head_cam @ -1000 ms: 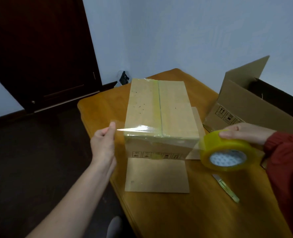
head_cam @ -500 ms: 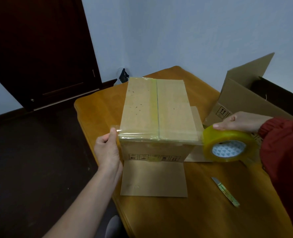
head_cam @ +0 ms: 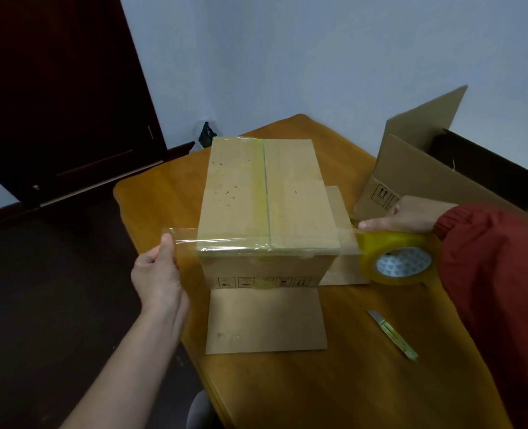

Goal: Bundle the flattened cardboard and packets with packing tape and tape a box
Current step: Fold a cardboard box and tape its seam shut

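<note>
Tautly, left hand (head_cam: 159, 274) pinches tape end (head_cam: 180, 235) (clear strip) — right hand (head_cam: 411, 213) grips roll (head_cam: 380, 243) — across box (head_cam: 266, 196).

brown box (head_cam: 290, 193), yellow tape roll (head_cam: 392, 258), red sleeve (head_cam: 498, 258), perhaps green knife (head_cam: 392, 334)

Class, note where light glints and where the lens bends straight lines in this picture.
Head view: glare streaks the tape strip beside the left hand; the wide-angle lens tilts the door edge and bows the table rim; lighting is dim, soft.
</note>
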